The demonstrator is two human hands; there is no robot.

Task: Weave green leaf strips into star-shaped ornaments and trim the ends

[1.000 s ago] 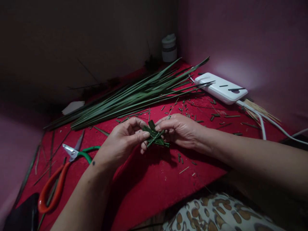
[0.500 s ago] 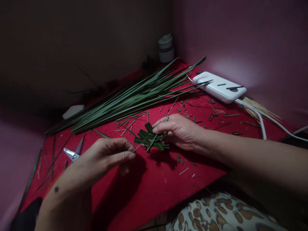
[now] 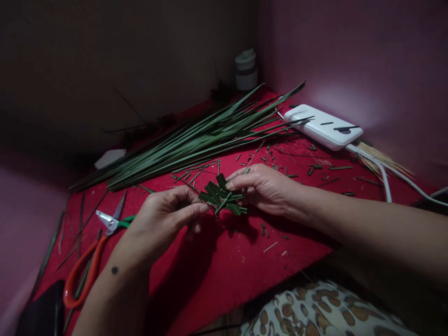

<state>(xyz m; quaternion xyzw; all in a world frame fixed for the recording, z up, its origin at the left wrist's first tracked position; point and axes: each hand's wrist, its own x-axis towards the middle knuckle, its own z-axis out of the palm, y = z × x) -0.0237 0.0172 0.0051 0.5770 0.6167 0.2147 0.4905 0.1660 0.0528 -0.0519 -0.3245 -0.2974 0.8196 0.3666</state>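
A small dark green woven leaf piece [image 3: 224,199] is held up over the red table between both hands. My right hand [image 3: 264,190] pinches its upper right side between thumb and fingers. My left hand [image 3: 175,212] is closed at the piece's left edge, thumb and index finger pressed together there. Some of its fingers are hidden beneath. Short cut leaf bits lie scattered around on the red surface [image 3: 217,280].
Long green leaf strips [image 3: 196,135] lie across the back. Open scissors [image 3: 94,263] with orange and green handles rest beside my left forearm. A white power bank [image 3: 324,126] with cables sits at the right, and a lidded container [image 3: 246,70] stands at the back corner.
My left hand has moved right and slightly up, from a little apart to the leaf piece's edge. The scissors' orange handle now shows more. The view has shifted slightly.
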